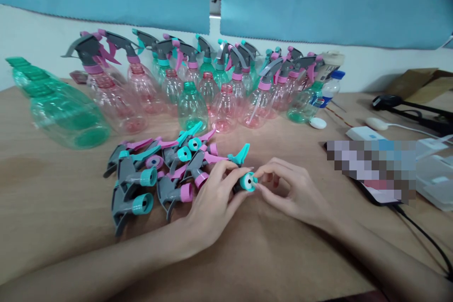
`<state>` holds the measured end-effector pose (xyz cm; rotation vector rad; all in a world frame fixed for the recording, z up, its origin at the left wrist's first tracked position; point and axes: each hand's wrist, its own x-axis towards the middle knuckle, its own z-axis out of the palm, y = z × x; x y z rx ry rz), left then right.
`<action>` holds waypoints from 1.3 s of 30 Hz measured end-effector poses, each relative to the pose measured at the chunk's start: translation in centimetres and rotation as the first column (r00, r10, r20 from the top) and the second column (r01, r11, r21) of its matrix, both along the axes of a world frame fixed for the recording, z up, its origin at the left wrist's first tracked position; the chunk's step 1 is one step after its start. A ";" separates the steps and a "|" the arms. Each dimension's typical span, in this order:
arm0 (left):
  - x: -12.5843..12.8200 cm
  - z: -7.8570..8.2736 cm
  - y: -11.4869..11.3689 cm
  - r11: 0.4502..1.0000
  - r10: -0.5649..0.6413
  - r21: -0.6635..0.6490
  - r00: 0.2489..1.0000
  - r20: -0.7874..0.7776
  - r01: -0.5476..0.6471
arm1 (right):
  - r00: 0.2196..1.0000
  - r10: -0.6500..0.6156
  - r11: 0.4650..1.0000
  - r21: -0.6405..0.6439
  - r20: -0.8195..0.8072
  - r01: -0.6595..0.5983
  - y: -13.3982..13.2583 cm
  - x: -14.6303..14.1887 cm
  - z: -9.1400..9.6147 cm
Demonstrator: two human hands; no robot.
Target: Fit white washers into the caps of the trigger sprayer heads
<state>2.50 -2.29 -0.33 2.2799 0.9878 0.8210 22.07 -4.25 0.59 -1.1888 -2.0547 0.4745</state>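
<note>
**Current state**

- The left hand [212, 198] lies on the counter [53, 184] with its fingers [229, 175] closed around a spray head [247, 181]. The head is just clear of the counter at centre, teal screw end facing the camera.
- The right hand [296, 193] has thumb and forefinger pinched together at the rim of that screw end. Whether they also grip a small separate part cannot be told.

**Hazards, as judged from this position**

1. Slip of grip. Only the fingertips of the right hand bear on the rim. A sideways push could turn the spray head in the left hand, and any small piece between the fingertips could drop and roll on the counter.
2. Disturbing the pile. The pile of loose spray heads [152, 174] lies touching or just beside the left hand. A sweep of the left wrist or forearm could scatter it, mixing the pink and teal pieces.
3. Knocking the bottles. The upright bottles [208, 99] stand close together behind the pile. They look light, so a forward reach could tip one into its neighbours.
4. Rolling stack. The nested green bottles [60, 108] lie on their side at far left and could roll if the counter is jolted.
5. Snagging. A cable [421, 231] runs near the right forearm, beside a phone [371, 170]. A drawn-back elbow could catch it.
</note>
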 end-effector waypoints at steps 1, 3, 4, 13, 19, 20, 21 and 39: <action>0.0 0.0 0.0 1.000 0.001 0.002 1.000 -0.004 -0.001 | 1.000 0.001 1.000 -0.004 0.006 -0.001 0.0 0.0 0.0; 0.0 0.0 0.0 1.000 0.003 0.001 1.000 -0.010 -0.003 | 1.000 -0.002 1.000 -0.004 0.021 0.002 0.0 -0.1 -0.1; 0.0 0.0 0.0 1.000 0.003 -0.003 1.000 -0.015 -0.003 | 1.000 -0.004 1.000 0.000 0.028 0.004 -0.1 -0.1 -0.2; -0.1 -0.3 0.2 0.999 -0.008 0.037 0.999 -0.045 0.010 | 0.999 -0.023 0.999 0.037 0.048 0.021 -0.2 -0.8 -0.2; 0.0 -0.3 0.2 0.999 -0.008 0.051 0.998 -0.056 0.011 | 0.998 -0.053 0.998 0.023 0.039 0.052 -0.4 -1.0 0.0; 0.0 -0.3 0.2 0.998 -0.009 0.055 0.998 -0.061 0.013 | 0.997 -0.062 0.998 0.023 0.044 0.061 -0.4 -1.1 0.0; 0.0 -0.3 0.2 0.998 -0.009 0.060 0.998 -0.067 0.013 | 0.996 -0.070 0.997 0.023 0.049 0.069 -0.4 -1.1 0.0; 0.3 0.0 -0.1 0.985 -0.046 0.157 0.984 -0.175 0.074 | 0.978 0.012 1.000 -0.028 0.209 -0.007 -0.1 0.6 1.1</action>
